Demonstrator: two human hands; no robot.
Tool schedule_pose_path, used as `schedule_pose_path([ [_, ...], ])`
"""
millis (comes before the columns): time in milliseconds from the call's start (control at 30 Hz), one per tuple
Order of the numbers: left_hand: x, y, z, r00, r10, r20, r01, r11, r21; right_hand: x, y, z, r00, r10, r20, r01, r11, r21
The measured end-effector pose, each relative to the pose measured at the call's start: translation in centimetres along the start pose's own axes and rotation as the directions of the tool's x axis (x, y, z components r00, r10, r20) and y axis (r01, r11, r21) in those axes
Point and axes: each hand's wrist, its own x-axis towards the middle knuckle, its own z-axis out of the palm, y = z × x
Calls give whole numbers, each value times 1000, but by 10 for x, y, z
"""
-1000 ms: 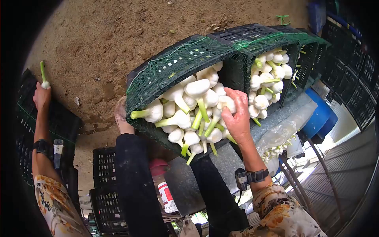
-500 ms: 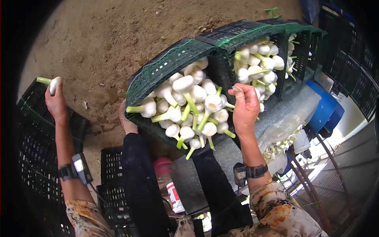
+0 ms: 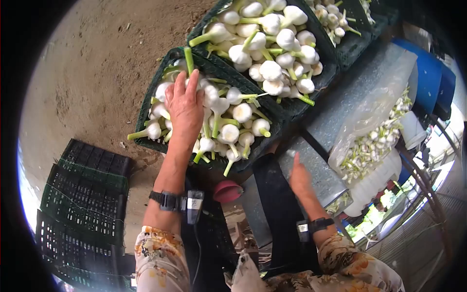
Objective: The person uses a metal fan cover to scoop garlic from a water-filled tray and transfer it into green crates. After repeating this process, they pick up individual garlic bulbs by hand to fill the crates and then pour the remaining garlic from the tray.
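My left hand (image 3: 184, 104) lies over a crate (image 3: 154, 93) of garlic, its fingers closed on a garlic bulb whose green stem (image 3: 189, 60) juts out past the fingertips. Most of that bulb is hidden under the hand. White garlic bulbs (image 3: 242, 113) with short cut stems fill the crate around it. Lower right, my right hand (image 3: 300, 179) is held near the edge of a grey metal surface (image 3: 311, 168), apart from the crate. One of its fingers points up and the others are curled; what they hold, if anything, is hidden.
Beyond the near crate stands a second crate (image 3: 332, 73) of garlic bulbs, with another behind it. Stacked black crates (image 3: 82, 209) stand at lower left. A clear plastic bag (image 3: 360, 127), small garlic pieces (image 3: 372, 151) and a blue barrel (image 3: 428, 80) are at right. A pink bowl (image 3: 227, 191) sits below.
My left hand has swung from the far left into the near crate with its garlic bulb. My right hand has dropped away from beside the garlic. The view has shifted.
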Motion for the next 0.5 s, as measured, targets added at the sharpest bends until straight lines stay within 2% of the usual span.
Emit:
schedule_pose_path([
  [33, 17, 8, 9, 995, -45, 88, 38, 996, 85, 10, 1, -16, 1000, 3, 10, -4, 994, 109],
  [67, 31, 19, 14, 977, -109, 181, 77, 981, 176, 21, -5, -22, 947, -220, -232, 264, 948, 178],
  [100, 30, 27, 14, 944, -193, 268, 116, 953, 279, 27, -17, -27, 795, -392, -463, 518, 836, 181],
  [167, 26, 23, 24, 971, -143, 190, 85, 954, 286, 42, -59, -40, 682, -528, -505, 700, 671, 245],
  [200, 24, 21, 25, 982, -105, 156, 57, 957, 283, 59, -69, -28, 652, -533, -539, 724, 647, 237],
  [233, 20, 24, 16, 978, -115, 174, 92, 986, 137, 80, -75, -10, 613, -542, -576, 753, 620, 218],
  [267, 15, 26, 9, 979, -73, 190, 49, 991, 125, 91, -83, -4, 685, -477, -551, 687, 675, 269],
  [300, 5, 26, 2, 976, -33, 215, 8, 993, 116, 89, -83, 7, 711, -499, -496, 667, 703, 248],
  [333, -1, 35, -10, 922, -59, 382, -36, 971, 235, 78, -85, 9, 732, -524, -434, 651, 726, 222],
  [367, -8, 49, -13, 884, -145, 444, -51, 915, 400, 73, -89, 11, 751, -548, -368, 638, 746, 190],
  [433, -16, 28, 17, 945, -66, 320, -66, 921, 385, 84, -100, 12, 743, -468, -479, 588, 797, 133],
  [500, -8, 23, 25, 923, -126, 365, 14, 956, 294, 111, -120, 4, 709, -327, -625, 524, 837, 157],
])
